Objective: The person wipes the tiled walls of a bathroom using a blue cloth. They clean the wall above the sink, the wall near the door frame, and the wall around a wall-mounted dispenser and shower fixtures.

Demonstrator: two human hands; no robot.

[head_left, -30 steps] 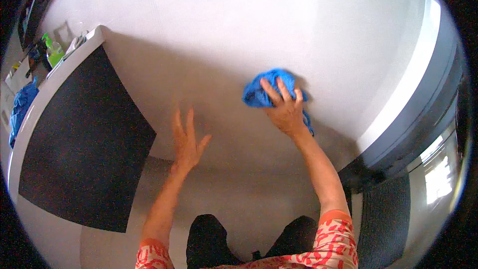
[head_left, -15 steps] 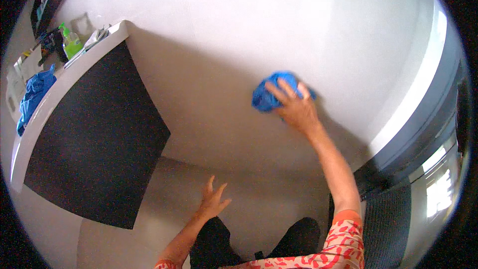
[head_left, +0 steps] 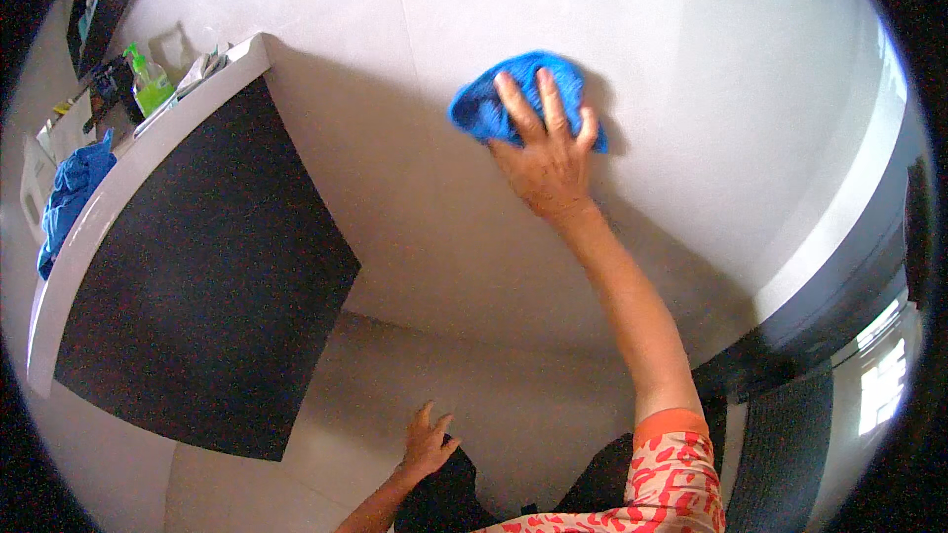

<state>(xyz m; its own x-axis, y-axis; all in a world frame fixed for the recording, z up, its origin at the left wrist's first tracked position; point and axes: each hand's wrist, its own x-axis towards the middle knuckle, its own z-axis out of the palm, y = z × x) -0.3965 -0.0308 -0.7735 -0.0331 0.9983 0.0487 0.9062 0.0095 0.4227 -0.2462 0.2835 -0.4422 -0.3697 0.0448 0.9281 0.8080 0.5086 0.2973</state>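
My right hand [head_left: 549, 160] is pressed on a blue cleaning cloth [head_left: 481, 109], holding it against the pale wall [head_left: 711, 118]. Its fingers lie spread over the cloth, and some of the fabric fans out past the fingertips and to the left. That arm is stretched up and forward. Low in the view, above my dark-trousered legs, my left hand [head_left: 429, 446] hangs with its fingers apart and nothing in it.
A white-edged counter [head_left: 128, 163] with a dark panel [head_left: 212, 276] juts out at left. On it are a green pump bottle [head_left: 150, 84], a second blue cloth [head_left: 75, 190] and papers. A dark-framed opening [head_left: 839, 296] lies at right.
My right hand has moved the cloth up and a little left along the wall, and more of the cloth shows spread out. My left hand has dropped lower.
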